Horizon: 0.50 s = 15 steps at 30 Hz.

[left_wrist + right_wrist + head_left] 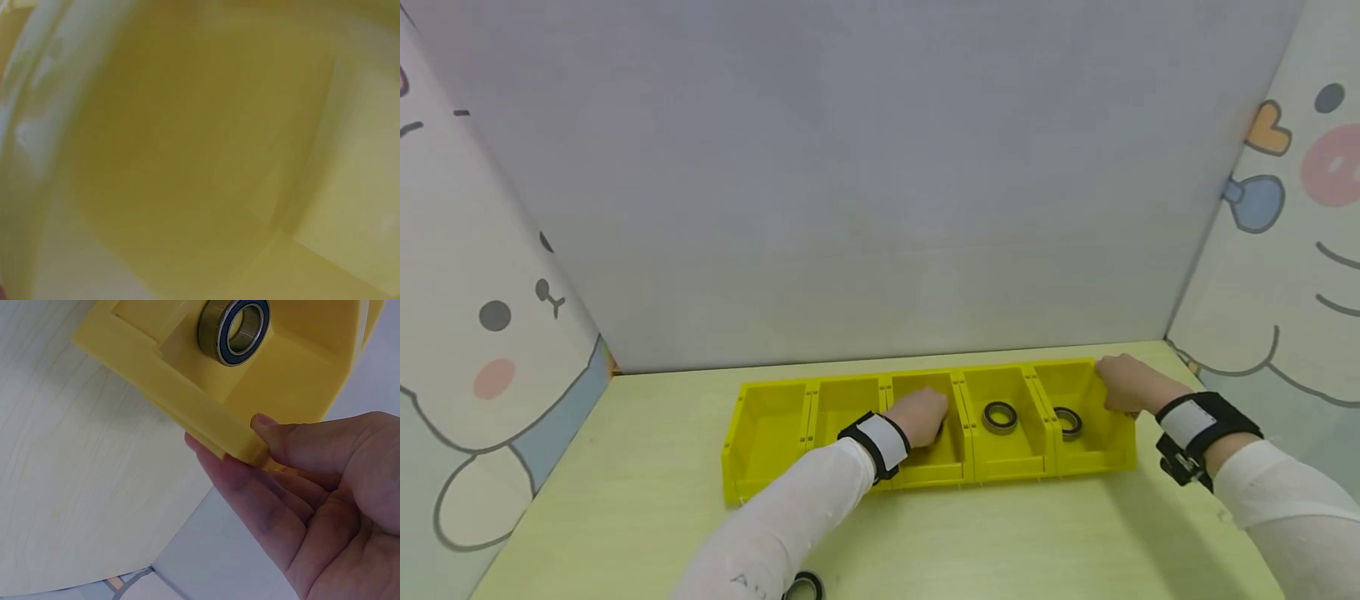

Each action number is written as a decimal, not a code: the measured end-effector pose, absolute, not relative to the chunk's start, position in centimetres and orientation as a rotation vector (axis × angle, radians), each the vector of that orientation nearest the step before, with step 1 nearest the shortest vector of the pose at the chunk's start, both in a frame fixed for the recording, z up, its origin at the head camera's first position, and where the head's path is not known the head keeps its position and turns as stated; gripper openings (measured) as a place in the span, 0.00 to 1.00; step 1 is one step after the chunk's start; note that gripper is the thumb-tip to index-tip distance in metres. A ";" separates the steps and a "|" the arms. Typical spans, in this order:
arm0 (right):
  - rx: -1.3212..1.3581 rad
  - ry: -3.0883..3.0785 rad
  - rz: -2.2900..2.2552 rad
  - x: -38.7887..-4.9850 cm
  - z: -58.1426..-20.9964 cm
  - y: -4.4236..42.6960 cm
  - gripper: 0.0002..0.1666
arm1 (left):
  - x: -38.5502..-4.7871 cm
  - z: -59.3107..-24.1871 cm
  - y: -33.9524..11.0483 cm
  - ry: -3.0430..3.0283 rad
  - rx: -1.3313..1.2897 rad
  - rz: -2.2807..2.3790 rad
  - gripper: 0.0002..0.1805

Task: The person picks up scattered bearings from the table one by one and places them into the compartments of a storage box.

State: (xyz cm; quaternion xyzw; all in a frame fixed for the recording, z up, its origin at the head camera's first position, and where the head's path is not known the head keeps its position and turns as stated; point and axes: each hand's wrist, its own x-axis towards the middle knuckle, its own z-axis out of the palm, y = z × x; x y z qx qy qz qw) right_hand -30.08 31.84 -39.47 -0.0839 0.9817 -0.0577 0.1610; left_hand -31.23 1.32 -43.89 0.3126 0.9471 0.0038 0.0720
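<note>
A row of yellow bins (767,492) stands on the table. My left hand (919,417) reaches into the middle bin with fingers curled at a dark ring, mostly hidden by the hand. With thumb and fingers my right hand (1138,385) (312,481) grips the right side wall of the rightmost bin (187,394). In that bin lies a bearing (1067,423) (234,331), leaning against the wall in the right wrist view. Another bearing (1000,417) lies flat in the bin beside it. The left wrist view shows only blurred yellow bin surfaces (187,144).
One more bearing (805,587) lies on the table (647,500) near the front edge of the view, beside my left sleeve. A grey wall (880,183) rises behind the bins, with cartoon-printed panels (482,367) at both sides.
</note>
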 end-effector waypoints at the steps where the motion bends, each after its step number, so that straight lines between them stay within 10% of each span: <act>1: -0.238 2.803 -0.165 -30.1 -39.4 31.8 0.15 | -31.2 -43.9 1.3 2.854 0.939 -0.004 0.08; 8: -0.252 2.814 -0.151 -30.2 -39.0 31.5 0.15 | -30.8 -42.3 0.9 2.860 0.967 -0.062 0.04; 15: -0.270 2.820 -0.166 -30.1 -38.8 31.5 0.14 | -27.8 -35.8 -1.8 2.934 1.025 -0.151 0.35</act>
